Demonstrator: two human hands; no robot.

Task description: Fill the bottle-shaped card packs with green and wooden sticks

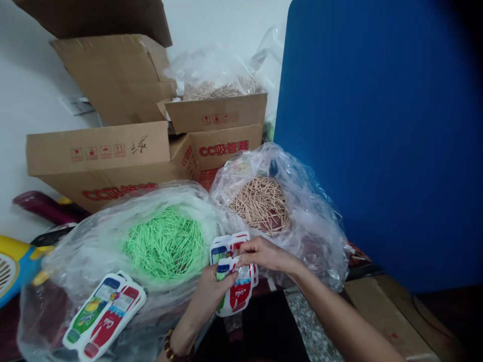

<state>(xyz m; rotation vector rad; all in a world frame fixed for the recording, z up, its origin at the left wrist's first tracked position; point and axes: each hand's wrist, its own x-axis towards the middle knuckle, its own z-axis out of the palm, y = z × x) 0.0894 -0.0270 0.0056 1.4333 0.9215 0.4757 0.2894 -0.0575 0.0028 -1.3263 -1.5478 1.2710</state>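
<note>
The white-edged packets, printed with twin bottles, are held as a loose, fanned bundle between the left hand and the right hand. The front one stands at a slant, its red bottle lettered "Cola" to the right of the left thumb and its blue-topped, green bottle partly covered by that thumb. The right fingertips pinch its upper part. Behind it, beyond both hands, more blue and red tops peek out.
</note>
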